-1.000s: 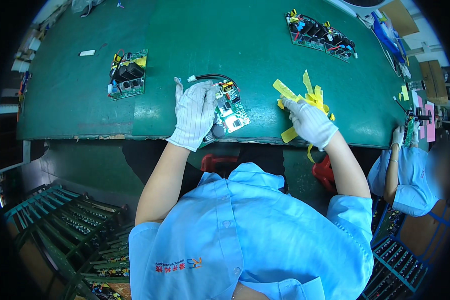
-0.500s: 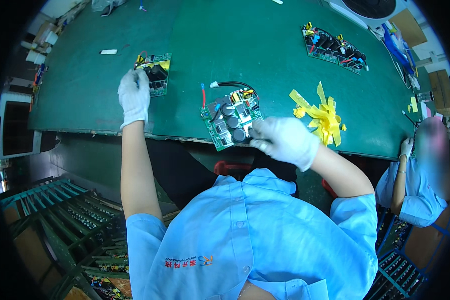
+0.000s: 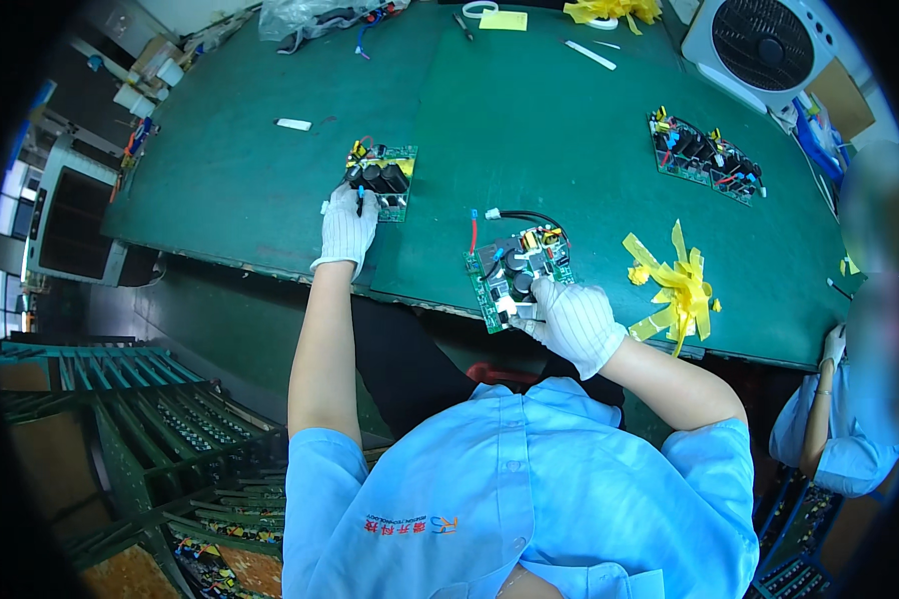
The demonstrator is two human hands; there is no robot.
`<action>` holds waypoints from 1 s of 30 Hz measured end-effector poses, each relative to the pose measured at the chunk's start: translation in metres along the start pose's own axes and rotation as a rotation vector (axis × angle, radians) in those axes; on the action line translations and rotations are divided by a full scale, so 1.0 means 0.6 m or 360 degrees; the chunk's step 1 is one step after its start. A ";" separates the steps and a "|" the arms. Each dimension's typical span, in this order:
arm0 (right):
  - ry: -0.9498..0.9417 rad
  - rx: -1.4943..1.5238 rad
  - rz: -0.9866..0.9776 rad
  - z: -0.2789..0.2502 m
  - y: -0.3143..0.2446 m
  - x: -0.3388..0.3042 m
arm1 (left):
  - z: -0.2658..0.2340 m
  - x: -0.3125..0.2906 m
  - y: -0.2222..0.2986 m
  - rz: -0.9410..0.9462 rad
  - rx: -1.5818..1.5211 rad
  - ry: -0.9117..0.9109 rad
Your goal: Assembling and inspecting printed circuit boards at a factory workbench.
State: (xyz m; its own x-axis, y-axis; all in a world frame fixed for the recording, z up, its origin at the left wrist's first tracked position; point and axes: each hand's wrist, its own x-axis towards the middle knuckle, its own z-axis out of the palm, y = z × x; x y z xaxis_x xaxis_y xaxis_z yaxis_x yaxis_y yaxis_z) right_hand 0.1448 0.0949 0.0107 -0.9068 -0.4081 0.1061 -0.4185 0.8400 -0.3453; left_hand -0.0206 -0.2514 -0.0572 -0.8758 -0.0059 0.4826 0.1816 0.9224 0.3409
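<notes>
My left hand [image 3: 348,228], in a white glove, closes on the near left edge of a green circuit board [image 3: 396,207] with black cylindrical capacitors. A small black and blue piece shows at its fingers; I cannot tell whether it is a wire. My right hand [image 3: 577,324], also gloved, grips the right near side of a second circuit board [image 3: 494,290] at the table's front edge. This board sits tilted and carries round capacitors, yellow parts, a red wire [image 3: 473,236] and a black cable [image 3: 529,216] with a white plug. The right fingertips partly cover it.
Yellow tape strips [image 3: 683,290] lie right of my right hand on the green table [image 3: 529,120]. Farther back are a row of joined boards [image 3: 704,160], a white fan [image 3: 759,50] and a white strip [image 3: 293,124]. A co-worker's gloved hand [image 3: 834,344] is at the right edge.
The whole view has shifted, showing more of the table's far side. My right hand has moved further over its board. The black and blue piece now shows at my left fingers.
</notes>
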 end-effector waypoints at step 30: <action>0.0978 -0.0121 0.1331 -0.233 0.301 -0.183 | -0.018 0.092 0.102 0.0173 0.0352 -0.0538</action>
State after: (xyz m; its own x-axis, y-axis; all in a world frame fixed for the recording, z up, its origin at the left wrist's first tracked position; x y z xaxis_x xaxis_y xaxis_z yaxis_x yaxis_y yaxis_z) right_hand 0.1614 0.3413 0.0671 -0.7701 0.5496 0.3238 0.3732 0.7999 -0.4701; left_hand -0.0530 -0.1996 -0.0014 -0.9610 0.1890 0.2017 0.2127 0.9716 0.1033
